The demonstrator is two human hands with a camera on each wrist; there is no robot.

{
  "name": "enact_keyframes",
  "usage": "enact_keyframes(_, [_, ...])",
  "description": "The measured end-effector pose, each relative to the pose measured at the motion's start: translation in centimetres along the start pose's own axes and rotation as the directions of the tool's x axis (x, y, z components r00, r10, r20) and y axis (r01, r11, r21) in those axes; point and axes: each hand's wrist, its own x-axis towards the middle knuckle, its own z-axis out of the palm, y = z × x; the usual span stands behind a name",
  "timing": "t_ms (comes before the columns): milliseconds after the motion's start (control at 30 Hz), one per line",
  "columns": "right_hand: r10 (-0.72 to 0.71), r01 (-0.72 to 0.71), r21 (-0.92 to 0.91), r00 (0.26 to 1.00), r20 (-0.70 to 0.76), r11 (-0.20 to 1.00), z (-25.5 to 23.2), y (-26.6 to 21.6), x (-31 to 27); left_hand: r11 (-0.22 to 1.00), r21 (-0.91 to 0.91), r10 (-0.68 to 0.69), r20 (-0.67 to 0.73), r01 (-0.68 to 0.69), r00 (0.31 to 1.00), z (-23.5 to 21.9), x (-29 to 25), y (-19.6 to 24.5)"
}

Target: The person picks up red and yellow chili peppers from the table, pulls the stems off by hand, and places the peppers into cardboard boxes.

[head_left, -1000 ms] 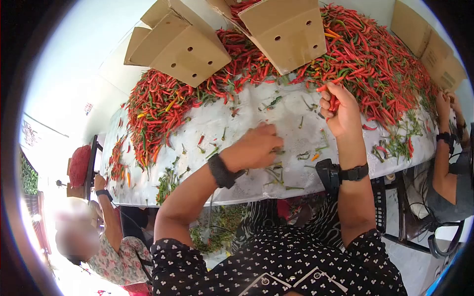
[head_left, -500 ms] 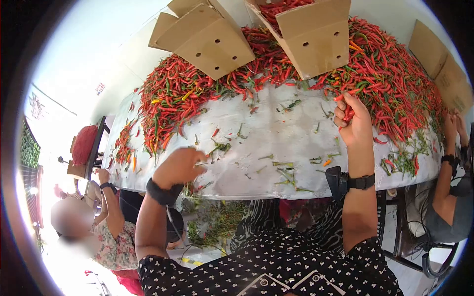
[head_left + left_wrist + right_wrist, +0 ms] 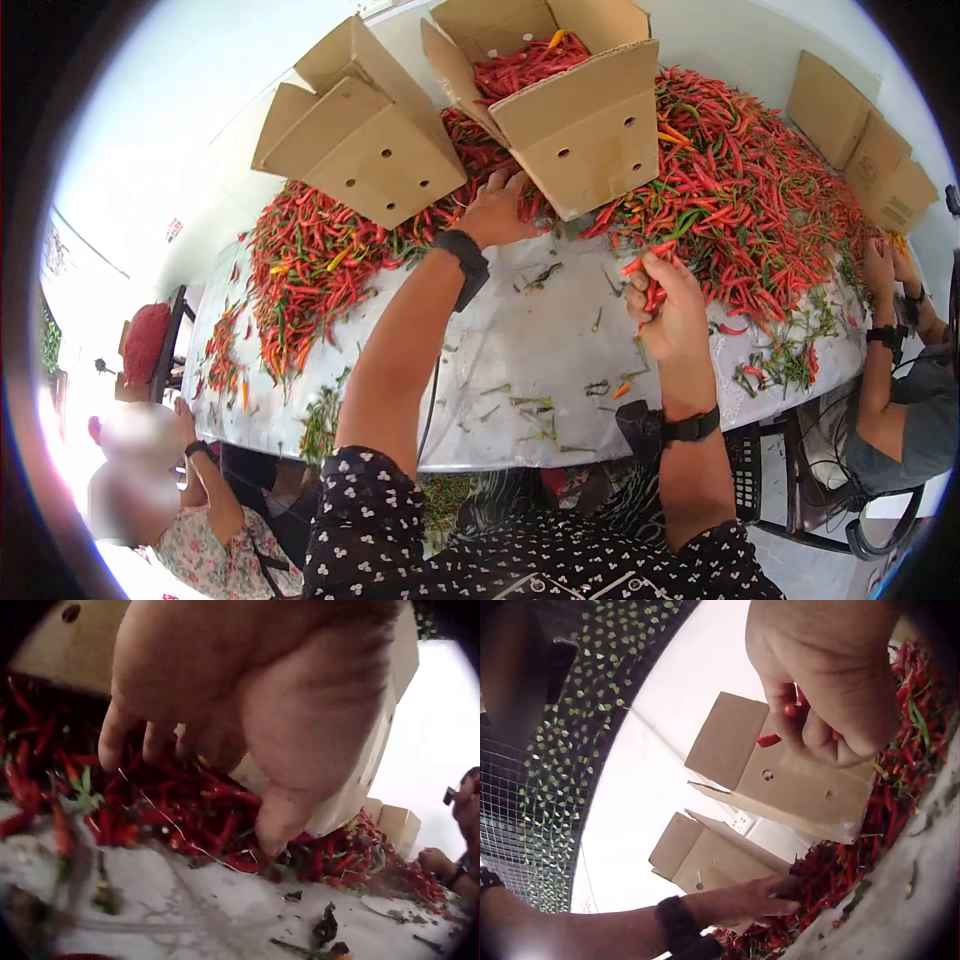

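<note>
My left hand (image 3: pixel 494 214) reaches into the chili pile between two cardboard boxes, fingers spread and pointing down. In the left wrist view its fingertips are right at the red chilies (image 3: pixel 217 810), and no chili shows in its grasp. Near the right part of the heap, my right hand (image 3: pixel 672 308) grips several red chilies (image 3: pixel 640 262), their ends poking out past the curled fingers. From the right wrist, a red chili tip (image 3: pixel 768 740) sticks out below the thumb side. The large heap of red chilies (image 3: pixel 770 210) with some green stems spreads across the table's far side.
An upright carton (image 3: pixel 585 130) with red chilies inside and another carton (image 3: pixel 375 150) stand in the heap. Loose stems (image 3: pixel 540 425) lie on the pale table cover (image 3: pixel 460 400). Other people sit at the left and right, one with hands (image 3: pixel 885 265) at the heap's right end.
My left hand swung left toward the near table edge, then forward to the chilies between the boxes. The right hand keeps its grip on the chilies. The head view has shifted.
</note>
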Motion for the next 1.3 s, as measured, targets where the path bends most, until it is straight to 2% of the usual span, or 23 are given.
enact_keyframes(33, [-0.008, 0.008, -0.003, 1.000, -0.005, 1.000, 0.0, -0.1, 0.0, 1.000, -0.005, 0.009, -0.001, -0.009, 1.000, 1.2, 1.4, -0.8])
enact_keyframes(100, [0.003, -0.004, 0.014, 1.000, 0.020, 1.000, 0.0, -0.1, 0.0, 0.992, 0.116, 0.063, -0.079, -0.054, 0.995, 3.7, 3.9, -2.7])
enact_keyframes(267, [0.045, -0.045, 0.003, 0.999, -0.008, 0.999, 0.4, 0.0, -0.1, 0.982, 0.173, 0.086, -0.057, -0.075, 0.995, 6.4, 9.0, -6.8])
enact_keyframes(367, [0.068, -0.068, -0.011, 0.997, 0.024, 0.998, 0.4, 0.3, -0.3, 0.976, 0.203, 0.082, -0.038, -0.073, 0.996, 7.1, 8.7, -7.7])
enact_keyframes(467, [0.060, -0.060, -0.027, 0.998, 0.018, 0.998, 0.6, 0.5, -0.3, 0.963, 0.268, 0.055, -0.130, -0.018, 0.990, 7.8, 8.3, -8.5])
enact_keyframes(533, [0.061, -0.059, -0.052, 0.998, 0.029, 0.997, 0.4, 0.6, -0.1, 0.947, 0.265, 0.248, -0.242, -0.183, 0.938, 9.6, 8.9, -10.4])
enact_keyframes(567, [0.061, -0.060, -0.052, 0.998, 0.029, 0.997, 0.4, 0.7, -0.2, 0.947, 0.265, 0.248, -0.241, -0.182, 0.938, 9.6, 8.6, -10.5])
enact_keyframes(633, [0.046, -0.043, -0.060, 0.998, 0.039, 0.997, 0.5, 0.8, -0.2, 0.980, 0.121, 0.181, -0.222, -0.157, 0.958, 5.7, 5.7, -6.4])
enact_keyframes(667, [0.048, -0.046, -0.058, 0.998, 0.041, 0.997, 0.4, 0.8, -0.2, 0.980, 0.123, 0.179, -0.221, -0.155, 0.959, 4.4, 3.9, -5.0])
enact_keyframes(733, [0.051, -0.049, -0.047, 0.998, 0.040, 0.998, 0.1, 0.8, 0.0, 0.976, -0.106, 0.174, -0.146, -0.191, 0.974, 2.2, 0.1, -2.8])
enact_keyframes(767, [0.053, -0.051, -0.044, 0.998, 0.044, 0.998, 0.1, 0.8, 0.1, 0.977, -0.101, 0.172, -0.145, -0.188, 0.974, 1.1, -1.4, -1.7])
enact_keyframes(833, [0.059, -0.054, -0.065, 0.996, 0.067, 0.996, 0.2, 0.8, 0.0, 0.980, -0.086, 0.191, 0.135, -0.181, 0.972, -0.4, -3.9, -0.1])
enact_keyframes(867, [0.058, -0.054, -0.061, 0.996, 0.069, 0.997, 0.3, 0.9, 0.0, 0.962, -0.176, 0.250, 0.263, -0.209, 0.932, -1.0, -4.9, -0.1])
enact_keyframes(900, [0.056, -0.053, -0.067, 0.997, 0.056, 0.996, 0.3, 1.0, 0.0, 0.963, -0.172, 0.248, 0.264, -0.207, 0.932, -1.4, -5.2, 0.0])
enact_keyframes(967, [0.060, -0.057, -0.072, 0.997, 0.046, 0.996, 0.5, 1.5, 0.1, 0.959, -0.012, 0.282, 0.009, -0.282, 0.959, -2.0, -5.9, 0.4])
enact_keyframes(1000, [0.075, -0.073, -0.090, 0.997, 0.015, 0.993, 0.5, 1.7, 0.2, 0.988, 0.001, 0.153, -0.065, -0.153, 0.986, -2.1, -5.5, 0.3])
enact_keyframes(1033, [0.087, -0.089, -0.107, 0.996, -0.017, 0.990, 0.5, 1.8, 0.2, 0.988, 0.002, 0.152, -0.067, -0.152, 0.986, -2.2, -4.9, 0.3])
enact_keyframes(1100, [0.102, -0.102, -0.103, 0.995, -0.006, 0.989, 0.8, 1.7, 0.0, 0.966, -0.171, 0.183, -0.078, -0.194, 0.980, -2.2, -3.4, 0.6])
enact_keyframes(1133, [0.118, -0.118, -0.097, 0.993, -0.002, 0.988, 0.9, 1.5, 0.0, 0.892, -0.422, 0.186, 0.023, -0.159, 0.982, -1.6, -3.0, 0.9])
enact_keyframes(1167, [0.109, -0.110, -0.097, 0.994, -0.008, 0.989, 0.9, 1.4, 0.0, 0.890, -0.425, 0.196, 0.024, -0.168, 0.980, -1.1, -2.9, 1.1])
enact_keyframes(1233, [0.083, -0.083, -0.075, 0.997, 0.003, 0.994, 0.9, 1.1, 0.0, 0.730, -0.683, 0.077, 0.130, 0.033, 0.988, -0.6, -3.5, 2.2])
enact_keyframes(1267, [0.075, -0.074, -0.074, 0.997, -0.001, 0.994, 0.6, 0.9, 0.2, 0.690, -0.715, 0.095, -0.061, -0.110, 0.994, -0.5, -3.8, 3.1])
enact_keyframes(1300, [0.069, -0.067, -0.063, 0.997, 0.027, 0.996, 0.2, 0.8, 0.4, 0.689, -0.716, 0.106, -0.057, -0.115, 0.993, -1.4, -4.1, 4.5])
